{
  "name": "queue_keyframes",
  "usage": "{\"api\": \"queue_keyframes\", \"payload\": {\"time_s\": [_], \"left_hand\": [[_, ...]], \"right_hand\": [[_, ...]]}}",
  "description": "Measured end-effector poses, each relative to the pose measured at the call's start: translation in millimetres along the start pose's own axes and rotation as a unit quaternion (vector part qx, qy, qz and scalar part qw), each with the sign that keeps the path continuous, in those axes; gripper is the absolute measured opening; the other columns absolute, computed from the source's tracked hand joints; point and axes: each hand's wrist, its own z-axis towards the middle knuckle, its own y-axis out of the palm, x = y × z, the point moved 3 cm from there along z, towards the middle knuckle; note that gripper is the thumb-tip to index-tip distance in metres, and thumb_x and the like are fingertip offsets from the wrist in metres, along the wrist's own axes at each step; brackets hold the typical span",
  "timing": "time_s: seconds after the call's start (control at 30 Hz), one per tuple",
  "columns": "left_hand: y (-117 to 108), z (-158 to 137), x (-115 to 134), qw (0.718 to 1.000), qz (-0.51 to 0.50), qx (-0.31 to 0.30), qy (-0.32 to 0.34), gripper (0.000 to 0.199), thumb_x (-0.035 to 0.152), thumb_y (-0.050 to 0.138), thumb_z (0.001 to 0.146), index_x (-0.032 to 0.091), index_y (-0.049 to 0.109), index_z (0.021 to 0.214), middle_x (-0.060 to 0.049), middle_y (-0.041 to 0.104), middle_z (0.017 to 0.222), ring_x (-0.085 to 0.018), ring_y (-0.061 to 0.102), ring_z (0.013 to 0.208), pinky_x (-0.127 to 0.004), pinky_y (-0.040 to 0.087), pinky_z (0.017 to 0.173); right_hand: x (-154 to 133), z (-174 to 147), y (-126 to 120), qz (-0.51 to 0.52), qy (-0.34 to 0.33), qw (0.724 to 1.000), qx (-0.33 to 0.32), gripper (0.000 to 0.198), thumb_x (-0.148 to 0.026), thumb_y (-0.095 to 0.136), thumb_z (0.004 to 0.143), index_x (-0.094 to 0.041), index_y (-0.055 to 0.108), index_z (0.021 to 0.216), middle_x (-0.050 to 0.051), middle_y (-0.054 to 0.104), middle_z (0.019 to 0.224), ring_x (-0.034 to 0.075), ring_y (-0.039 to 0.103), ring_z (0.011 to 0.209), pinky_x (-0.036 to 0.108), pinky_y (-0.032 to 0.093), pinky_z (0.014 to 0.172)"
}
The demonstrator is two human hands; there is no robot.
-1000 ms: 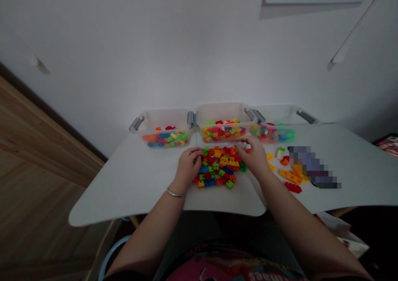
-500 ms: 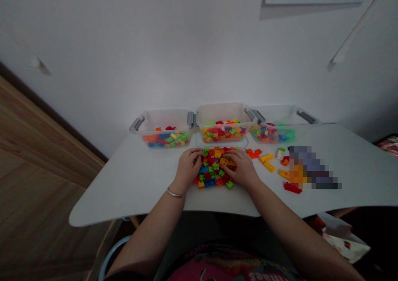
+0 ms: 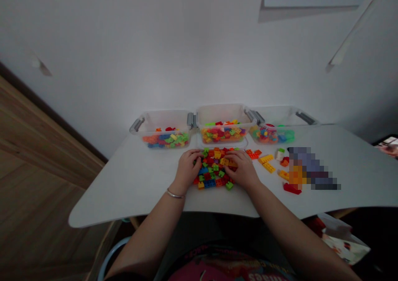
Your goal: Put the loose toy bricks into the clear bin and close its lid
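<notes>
A pile of colourful toy building bricks (image 3: 211,175) lies on the white table. At its left edge rests my left hand (image 3: 188,167), fingers curved and apart, with the fingertips touching the outer bricks. My right hand (image 3: 244,169) cups the right side of the pile, thumb and fingers spread around its edge. Close to that thumb is a yellow-orange brick (image 3: 224,161); neither hand visibly grips a single brick. A green brick (image 3: 229,185) sits at the pile's near right corner.
Behind the pile stand a left bin (image 3: 164,119), a middle bin (image 3: 222,111) and a right bin (image 3: 278,113), all clear plastic with toy pieces inside. Yellow bricks (image 3: 266,163), a red piece (image 3: 292,188) and a pixelated object (image 3: 312,169) lie on the right.
</notes>
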Motion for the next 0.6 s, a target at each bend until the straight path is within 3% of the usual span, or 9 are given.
{"api": "queue_keyframes", "payload": {"time_s": [0.3, 0.47, 0.53, 0.6], "left_hand": [[1, 0, -4, 1.0, -0.007, 0.001, -0.007, 0.02, 0.015, 0.052, 0.085, 0.02, 0.071, 0.091, -0.007, 0.068, 0.108, -0.022, 0.061, 0.105, -0.044, 0.049, 0.098], [2, 0, -6, 1.0, -0.009, 0.005, -0.009, 0.02, 0.014, 0.053, 0.084, 0.02, 0.07, 0.091, -0.007, 0.068, 0.108, -0.022, 0.062, 0.105, -0.043, 0.049, 0.098], [3, -1, -6, 1.0, -0.009, 0.007, -0.007, 0.02, 0.014, 0.053, 0.084, 0.02, 0.07, 0.091, -0.007, 0.068, 0.108, -0.022, 0.062, 0.106, -0.043, 0.049, 0.098], [3, -1, -6, 1.0, -0.008, 0.009, -0.006, 0.019, 0.014, 0.054, 0.083, 0.021, 0.071, 0.091, -0.007, 0.068, 0.109, -0.022, 0.061, 0.106, -0.043, 0.049, 0.098]], "right_hand": [[21, 16, -24, 0.08, 0.11, 0.977, 0.166, 0.026, -0.037, 0.059, 0.079, -0.022, 0.065, 0.099, 0.009, 0.069, 0.097, 0.025, 0.061, 0.091, 0.045, 0.049, 0.086], [30, 71, -48, 0.163, 0.134, 0.944, 0.255, 0.035, -0.042, 0.061, 0.077, -0.019, 0.063, 0.104, 0.007, 0.067, 0.098, 0.019, 0.061, 0.083, 0.037, 0.051, 0.081], [30, 99, -54, 0.187, 0.142, 0.937, 0.257, 0.036, -0.044, 0.058, 0.08, -0.019, 0.063, 0.105, 0.006, 0.068, 0.094, 0.018, 0.062, 0.08, 0.036, 0.052, 0.079], [28, 125, -55, 0.181, 0.131, 0.951, 0.215, 0.035, -0.043, 0.056, 0.081, -0.019, 0.064, 0.106, 0.006, 0.069, 0.093, 0.018, 0.062, 0.08, 0.036, 0.052, 0.079]]}}
